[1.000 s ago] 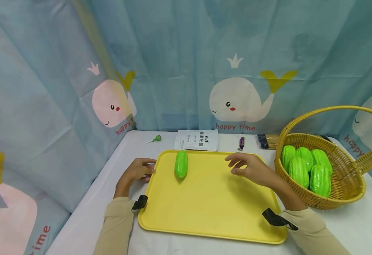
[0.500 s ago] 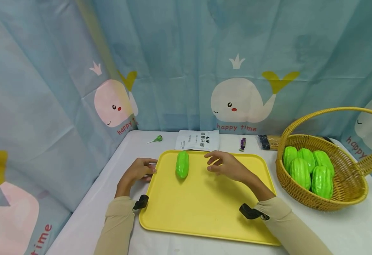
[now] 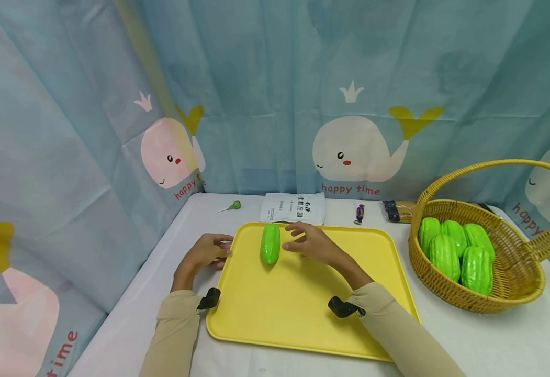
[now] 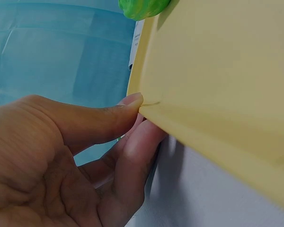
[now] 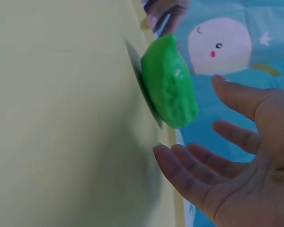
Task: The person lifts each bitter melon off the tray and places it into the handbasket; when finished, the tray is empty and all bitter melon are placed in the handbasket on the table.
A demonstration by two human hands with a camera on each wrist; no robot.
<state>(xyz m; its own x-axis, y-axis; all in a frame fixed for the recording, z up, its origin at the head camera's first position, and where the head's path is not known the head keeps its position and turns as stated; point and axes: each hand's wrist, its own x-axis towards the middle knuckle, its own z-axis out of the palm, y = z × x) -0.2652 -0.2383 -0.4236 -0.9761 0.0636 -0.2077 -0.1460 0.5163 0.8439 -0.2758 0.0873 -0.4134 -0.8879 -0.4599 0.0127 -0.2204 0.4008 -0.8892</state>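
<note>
A bright green, ribbed, melon-like fake vegetable lies near the far left part of the yellow tray. My left hand pinches the tray's left rim; in the left wrist view its thumb lies on top and the fingers beneath. Just right of the vegetable, my right hand hovers over the tray with thumb and fingers spread apart. The right wrist view shows a gap between that hand's fingers and the vegetable.
A wicker basket with a tall handle and several similar green vegetables stands at the right. Behind the tray lie a lollipop, a white printed pouch, a purple wrapped candy and a brown packet. A curtain hangs behind.
My right hand has moved left across the tray, from near its right side to just beside the green vegetable. The left hand has stayed at the rim.
</note>
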